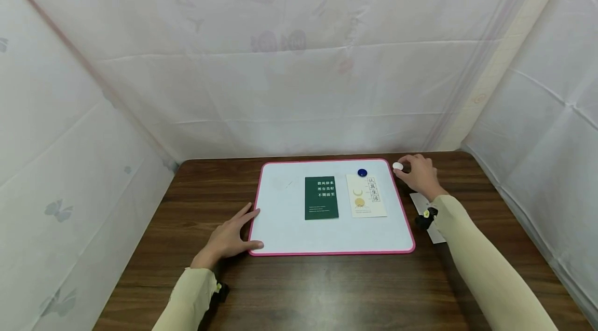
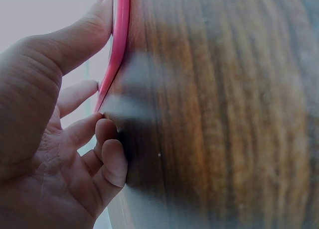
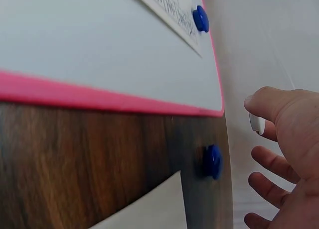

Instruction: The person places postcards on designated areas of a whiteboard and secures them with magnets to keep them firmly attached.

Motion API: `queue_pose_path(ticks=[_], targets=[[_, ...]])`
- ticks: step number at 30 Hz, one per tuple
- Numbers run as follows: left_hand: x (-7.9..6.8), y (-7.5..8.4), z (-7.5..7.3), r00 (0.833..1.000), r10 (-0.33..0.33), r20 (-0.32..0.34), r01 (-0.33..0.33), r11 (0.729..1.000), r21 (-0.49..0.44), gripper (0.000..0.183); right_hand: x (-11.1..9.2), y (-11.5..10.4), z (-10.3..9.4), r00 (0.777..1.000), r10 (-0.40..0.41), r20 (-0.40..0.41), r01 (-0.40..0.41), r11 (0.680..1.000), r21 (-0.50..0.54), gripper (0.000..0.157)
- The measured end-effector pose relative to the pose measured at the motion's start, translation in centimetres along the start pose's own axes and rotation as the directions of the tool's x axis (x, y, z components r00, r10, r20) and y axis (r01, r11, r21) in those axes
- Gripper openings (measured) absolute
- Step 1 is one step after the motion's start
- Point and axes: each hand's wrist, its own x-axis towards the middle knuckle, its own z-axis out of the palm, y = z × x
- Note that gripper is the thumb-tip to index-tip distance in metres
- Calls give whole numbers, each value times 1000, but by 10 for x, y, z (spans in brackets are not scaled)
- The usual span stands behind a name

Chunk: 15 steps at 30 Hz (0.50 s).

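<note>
A whiteboard (image 1: 285,235) with a pink rim lies on the table. My left hand (image 1: 229,237) rests at its front left corner, thumb and index finger spread and touching the rim. Beyond the board's right edge, my right hand (image 1: 422,175) pinches a round white magnet (image 1: 397,166) between thumb and finger. On the board lie a dark green card (image 1: 321,198) and, to its right, a cream card (image 1: 364,198) with a blue magnet (image 1: 362,172) at its top edge. The right wrist view also shows a second blue magnet (image 3: 213,162) on the table.
A white card (image 1: 436,235) lies on the wooden table (image 1: 322,289) right of the board, partly hidden under the right wrist. Pale printed sheeting (image 1: 280,102) hangs behind the table and at both sides.
</note>
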Motion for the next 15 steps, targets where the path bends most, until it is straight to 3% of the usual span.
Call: queue_pose_path(ticks=[15], targets=[[0,1,0,1000,-5,3,5,1000,2,95,8,-24,10,999,-32,4,32,999,17,39]])
